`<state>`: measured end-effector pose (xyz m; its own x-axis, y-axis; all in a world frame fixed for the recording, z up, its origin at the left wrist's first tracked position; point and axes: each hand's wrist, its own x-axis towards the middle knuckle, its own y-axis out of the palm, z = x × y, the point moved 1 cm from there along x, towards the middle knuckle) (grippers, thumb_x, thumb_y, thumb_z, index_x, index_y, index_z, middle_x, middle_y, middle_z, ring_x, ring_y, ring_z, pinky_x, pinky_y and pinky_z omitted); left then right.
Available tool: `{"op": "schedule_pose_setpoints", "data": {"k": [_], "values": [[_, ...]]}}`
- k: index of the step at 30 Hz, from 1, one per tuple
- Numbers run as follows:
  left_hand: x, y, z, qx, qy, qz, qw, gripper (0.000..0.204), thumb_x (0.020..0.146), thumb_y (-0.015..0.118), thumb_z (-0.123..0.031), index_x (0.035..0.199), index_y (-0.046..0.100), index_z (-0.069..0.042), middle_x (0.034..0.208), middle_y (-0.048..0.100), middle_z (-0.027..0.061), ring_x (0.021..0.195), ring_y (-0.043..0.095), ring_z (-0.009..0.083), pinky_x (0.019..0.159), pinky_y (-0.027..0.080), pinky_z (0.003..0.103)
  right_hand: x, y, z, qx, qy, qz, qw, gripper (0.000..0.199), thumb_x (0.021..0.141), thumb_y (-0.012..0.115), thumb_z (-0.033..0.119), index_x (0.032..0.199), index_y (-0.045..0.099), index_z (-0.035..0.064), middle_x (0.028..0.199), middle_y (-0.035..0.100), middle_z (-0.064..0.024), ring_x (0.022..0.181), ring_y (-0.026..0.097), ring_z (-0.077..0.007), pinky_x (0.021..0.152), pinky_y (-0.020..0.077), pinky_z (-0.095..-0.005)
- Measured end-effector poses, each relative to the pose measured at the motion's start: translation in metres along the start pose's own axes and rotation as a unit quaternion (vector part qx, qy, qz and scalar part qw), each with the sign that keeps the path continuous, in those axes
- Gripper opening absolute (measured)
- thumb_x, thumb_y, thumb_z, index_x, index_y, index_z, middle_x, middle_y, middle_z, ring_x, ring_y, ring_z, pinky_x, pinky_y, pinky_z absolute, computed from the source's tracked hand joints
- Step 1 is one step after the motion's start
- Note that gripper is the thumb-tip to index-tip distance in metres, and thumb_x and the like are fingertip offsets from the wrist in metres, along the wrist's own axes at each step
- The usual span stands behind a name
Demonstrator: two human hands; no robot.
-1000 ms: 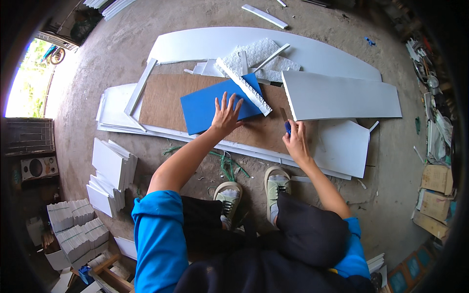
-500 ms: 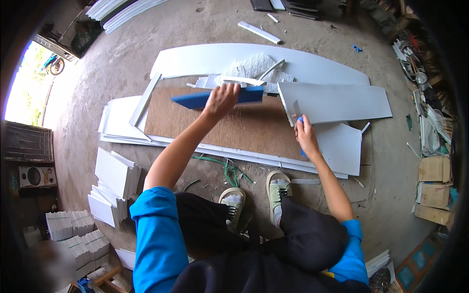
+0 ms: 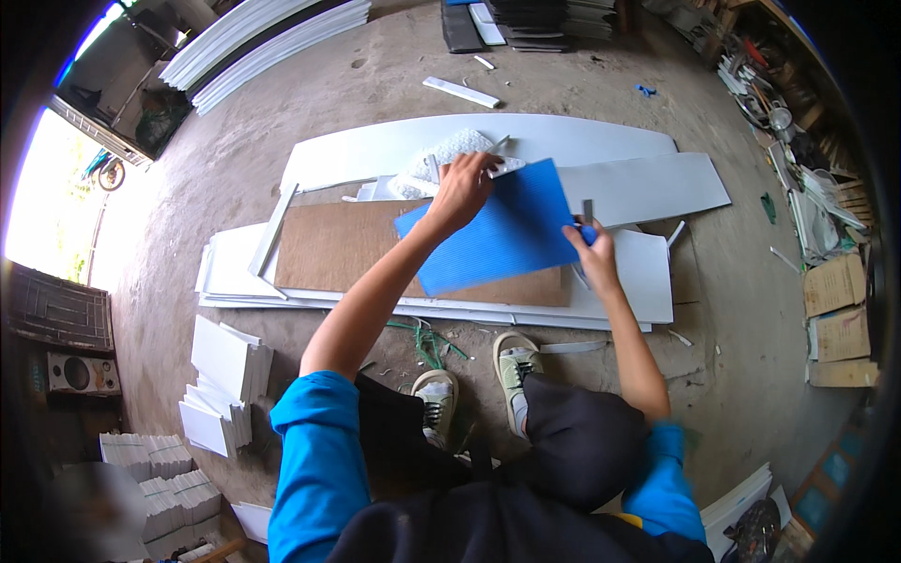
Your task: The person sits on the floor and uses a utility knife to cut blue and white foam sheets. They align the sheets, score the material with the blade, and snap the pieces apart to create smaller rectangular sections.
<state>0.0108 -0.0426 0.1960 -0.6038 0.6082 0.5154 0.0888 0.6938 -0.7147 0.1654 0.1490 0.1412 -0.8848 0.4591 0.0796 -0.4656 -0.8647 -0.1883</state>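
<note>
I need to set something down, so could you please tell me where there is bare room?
The brown board is bare between the white strip at its left and the blue panel. Floor is open, bar small scraps, between the white sheets and the cardboard boxes. It is crowded beyond the blue panel, with textured wrap, and by the shoes, with green strips.

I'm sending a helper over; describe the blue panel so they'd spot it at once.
Beyond the shoes lies a brown board on white sheets. Over that board, the left hand holds a flat blue panel; its vivid blue stands apart from the white and brown beneath.
</note>
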Motion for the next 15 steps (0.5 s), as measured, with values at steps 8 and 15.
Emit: {"op": "schedule_pose_setpoints", "data": {"k": [8,15], "values": [[-0.076,0.156,0.057,-0.165,-0.424,0.035,0.890,0.058,0.083,0.054,-0.035,0.120,0.032,0.004,0.119,0.035,0.0300,0.105,0.044,0.0425,0.091,0.037,0.043,-0.064,-0.163,-0.048,0.052,0.088,-0.179,0.978,0.036,0.084,0.059,0.023,0.107,0.055,-0.0045,0.095,0.060,-0.0062,0.087,0.053,-0.0121,0.079,0.0395,-0.0245],[-0.059,0.210,0.050,-0.307,-0.478,-0.024,0.823,0.064,0.077,0.059,-0.005,0.129,0.022,-0.006,0.114,0.045,0.0189,0.090,0.054,0.0242,0.068,0.047,0.033,-0.101,-0.229,-0.064,0.008,0.139,-0.348,0.927,0.038,0.085,0.058,0.030,0.107,0.055,-0.0009,0.092,0.057,-0.0022,0.079,0.051,-0.0094,0.065,0.0376,-0.0247]]}}
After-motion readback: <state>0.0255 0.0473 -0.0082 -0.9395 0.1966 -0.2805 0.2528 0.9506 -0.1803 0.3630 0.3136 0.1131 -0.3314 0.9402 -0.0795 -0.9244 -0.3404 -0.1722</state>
